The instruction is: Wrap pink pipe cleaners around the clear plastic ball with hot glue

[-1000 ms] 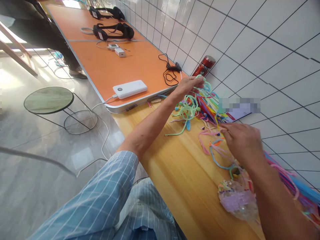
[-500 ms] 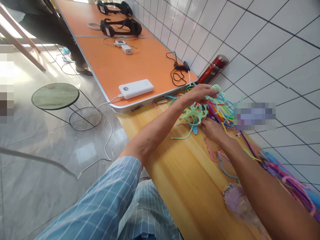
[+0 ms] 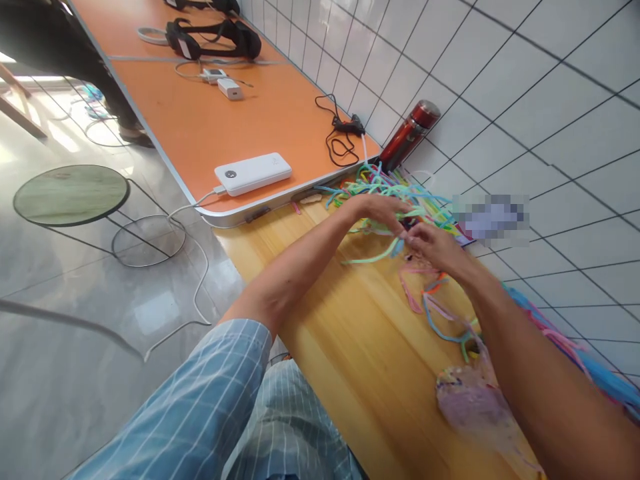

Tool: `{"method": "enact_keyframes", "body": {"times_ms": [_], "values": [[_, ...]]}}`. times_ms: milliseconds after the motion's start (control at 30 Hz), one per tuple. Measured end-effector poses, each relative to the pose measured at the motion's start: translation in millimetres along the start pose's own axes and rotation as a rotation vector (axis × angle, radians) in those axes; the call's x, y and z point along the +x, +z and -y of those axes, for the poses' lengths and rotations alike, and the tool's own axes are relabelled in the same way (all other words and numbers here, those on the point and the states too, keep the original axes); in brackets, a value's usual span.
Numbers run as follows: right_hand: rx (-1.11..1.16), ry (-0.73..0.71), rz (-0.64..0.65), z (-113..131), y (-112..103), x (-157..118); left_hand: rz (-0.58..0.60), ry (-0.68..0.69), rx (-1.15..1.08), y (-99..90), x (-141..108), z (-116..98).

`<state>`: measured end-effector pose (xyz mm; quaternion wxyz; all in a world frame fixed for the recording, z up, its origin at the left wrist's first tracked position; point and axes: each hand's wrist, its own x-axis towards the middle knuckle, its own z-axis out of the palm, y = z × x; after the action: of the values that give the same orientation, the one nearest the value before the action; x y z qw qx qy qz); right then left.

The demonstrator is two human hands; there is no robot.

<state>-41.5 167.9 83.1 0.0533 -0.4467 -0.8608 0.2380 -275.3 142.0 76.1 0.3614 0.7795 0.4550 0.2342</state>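
Observation:
A tangled heap of colourful pipe cleaners, many of them pale green, lies at the far end of the wooden table. My left hand rests over its near side, palm down, fingers bent but apart. Close beside it is my right hand, its thumb and fingertips pressed together at the heap's edge; what they pinch is too small to make out. Pink pipe cleaners and a blue pipe cleaner lie loose below the right hand. A blurred light purple bundle sits beside my right forearm.
An orange table adjoins the far end, bearing a white power bank, black cables and black headsets. A red thermos leans by the tiled wall. A round stool and a person's leg are at left.
My left hand has come down from above the heap, and the green pipe cleaners by its fingers have dropped onto it. My right hand has drawn close to it. The view has shifted right.

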Motion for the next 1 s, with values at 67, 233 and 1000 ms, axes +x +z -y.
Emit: {"method": "enact_keyframes", "body": {"times_ms": [67,233,1000], "values": [[0.144,0.027,-0.024,-5.1,-16.3,-10.4,0.03,-0.076,0.129,6.9,3.3,8.8],[0.403,0.094,-0.127,-8.6,-38.0,-32.8,-0.006,-0.183,0.249,29.2,16.2,27.8],[0.785,0.214,-0.82,-20.1,-116.1,-126.1,-0.203,-0.257,0.328,34.4,21.7,43.8]]}}
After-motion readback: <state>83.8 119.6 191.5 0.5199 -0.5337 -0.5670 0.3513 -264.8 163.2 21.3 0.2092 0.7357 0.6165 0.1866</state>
